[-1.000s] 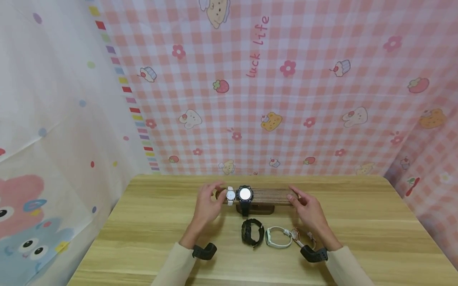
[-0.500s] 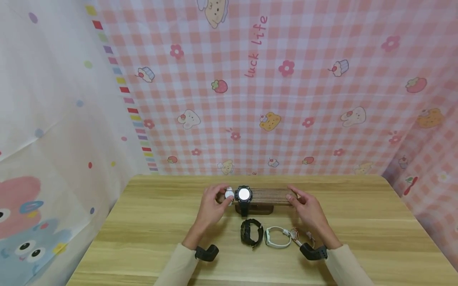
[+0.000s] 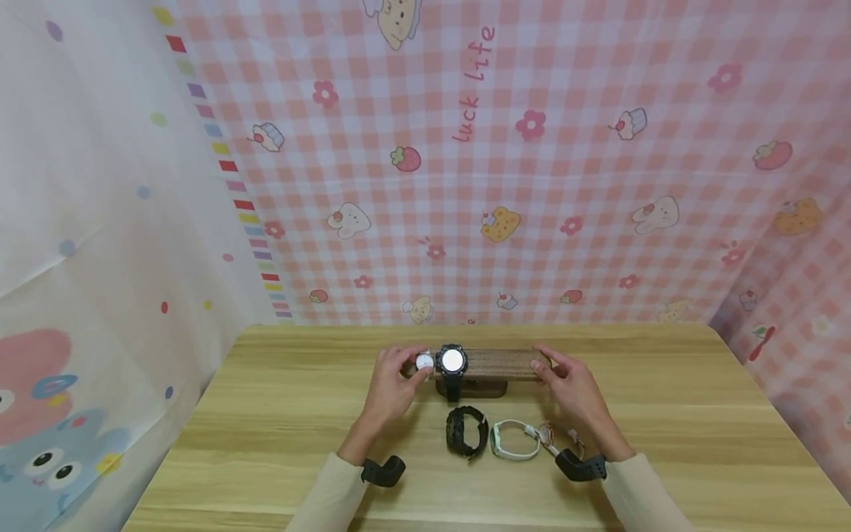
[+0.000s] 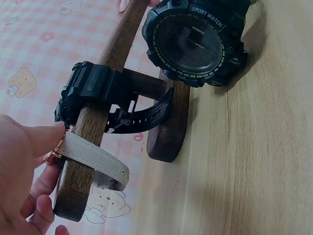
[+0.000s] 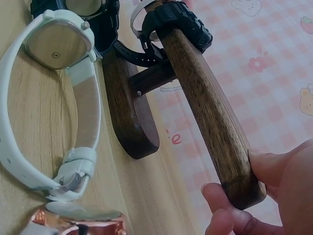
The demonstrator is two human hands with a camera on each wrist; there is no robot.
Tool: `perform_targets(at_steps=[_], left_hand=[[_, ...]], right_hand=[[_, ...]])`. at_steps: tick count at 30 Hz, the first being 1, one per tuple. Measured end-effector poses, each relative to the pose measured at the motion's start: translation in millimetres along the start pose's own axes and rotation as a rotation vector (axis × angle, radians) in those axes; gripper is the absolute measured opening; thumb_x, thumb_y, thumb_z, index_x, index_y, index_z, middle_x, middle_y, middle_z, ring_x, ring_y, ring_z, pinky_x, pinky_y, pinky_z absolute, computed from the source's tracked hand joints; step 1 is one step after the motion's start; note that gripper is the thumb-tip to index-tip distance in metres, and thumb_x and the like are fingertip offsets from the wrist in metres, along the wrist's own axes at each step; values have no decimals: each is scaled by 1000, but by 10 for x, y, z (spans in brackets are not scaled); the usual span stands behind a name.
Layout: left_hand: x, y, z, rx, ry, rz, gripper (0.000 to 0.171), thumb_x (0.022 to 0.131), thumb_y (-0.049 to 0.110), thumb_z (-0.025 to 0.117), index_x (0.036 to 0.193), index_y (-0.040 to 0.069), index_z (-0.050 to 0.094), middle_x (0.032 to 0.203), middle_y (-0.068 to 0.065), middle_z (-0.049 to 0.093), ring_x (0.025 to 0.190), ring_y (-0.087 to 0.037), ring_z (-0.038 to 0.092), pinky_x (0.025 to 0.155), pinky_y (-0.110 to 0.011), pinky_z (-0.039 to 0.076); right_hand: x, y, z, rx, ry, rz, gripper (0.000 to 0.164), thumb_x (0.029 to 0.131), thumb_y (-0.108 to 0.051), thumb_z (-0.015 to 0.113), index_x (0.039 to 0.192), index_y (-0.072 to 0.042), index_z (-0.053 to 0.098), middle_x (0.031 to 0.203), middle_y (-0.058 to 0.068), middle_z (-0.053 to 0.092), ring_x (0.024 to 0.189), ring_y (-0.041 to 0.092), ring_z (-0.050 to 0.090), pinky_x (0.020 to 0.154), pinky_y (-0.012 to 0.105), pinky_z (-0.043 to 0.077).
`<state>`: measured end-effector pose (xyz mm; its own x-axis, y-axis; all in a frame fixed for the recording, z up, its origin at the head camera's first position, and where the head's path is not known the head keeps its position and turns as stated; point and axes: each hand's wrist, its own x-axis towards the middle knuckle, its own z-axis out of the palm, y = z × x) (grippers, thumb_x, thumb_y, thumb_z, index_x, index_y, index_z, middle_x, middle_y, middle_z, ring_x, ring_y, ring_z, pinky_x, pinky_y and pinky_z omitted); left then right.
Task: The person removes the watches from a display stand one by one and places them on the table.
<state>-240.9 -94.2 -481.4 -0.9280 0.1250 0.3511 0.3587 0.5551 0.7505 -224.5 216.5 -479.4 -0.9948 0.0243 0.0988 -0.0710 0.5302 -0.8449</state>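
Note:
My left hand (image 3: pixel 392 383) pinches a small white-strapped watch (image 3: pixel 425 360) between thumb and fingers; its strap loops round the left end of a dark wooden watch stand's bar (image 3: pixel 501 363). In the left wrist view its pale strap (image 4: pixel 93 153) hangs below the bar and the thumb touches its case. Right beside it on the bar sits a chunky black watch (image 3: pixel 452 361), its strap (image 4: pixel 142 120) dangling. My right hand (image 3: pixel 577 391) holds the bar's other end, thumb on one side and fingers on the other, as the right wrist view shows the bar (image 5: pixel 208 112) plainly.
In front of the stand's base (image 3: pixel 488 389) lie a black sport watch (image 3: pixel 456 432), a white watch (image 5: pixel 9 103) and a rose-gold watch (image 5: pixel 78 223), close together on the wooden table (image 3: pixel 279 428). A pink checked cloth (image 3: pixel 572 170) hangs behind the table.
My left hand has moved slightly right from the bar's end and taken hold of the white-strapped watch. The right hand stays on the bar's right end.

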Motion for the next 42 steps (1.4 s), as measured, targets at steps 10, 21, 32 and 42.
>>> perform_targets(at_steps=[10,21,32,42], left_hand=[[21,-55,-36,-18,-13,8,37,84,18,78,120,12,71,92,2,62,90,-15,49,78,-30,43],[57,-122,-107,-45,-23,52,34,84,13,79,117,9,72,86,3,64,82,-12,55,75,-32,51],[60,-186,-209,-19,20,50,33,83,12,80,116,10,74,87,2,68,79,-13,55,73,-27,46],[13,-258,-306,-30,59,29,30,83,11,80,112,9,75,86,0,71,74,-13,51,66,-24,41]], right_hand=[[-1,-3,-13,31,-12,31,44,98,-28,63,138,-8,58,82,21,71,51,11,47,41,25,32],[9,14,-16,27,-17,42,45,98,-30,63,138,-10,58,82,19,72,50,11,48,41,25,32],[3,1,-36,24,-20,45,46,98,-31,64,138,-9,58,82,19,72,49,10,47,41,25,32],[16,-17,-42,20,-32,49,44,98,-29,63,138,-9,58,81,19,72,49,11,48,41,24,31]])
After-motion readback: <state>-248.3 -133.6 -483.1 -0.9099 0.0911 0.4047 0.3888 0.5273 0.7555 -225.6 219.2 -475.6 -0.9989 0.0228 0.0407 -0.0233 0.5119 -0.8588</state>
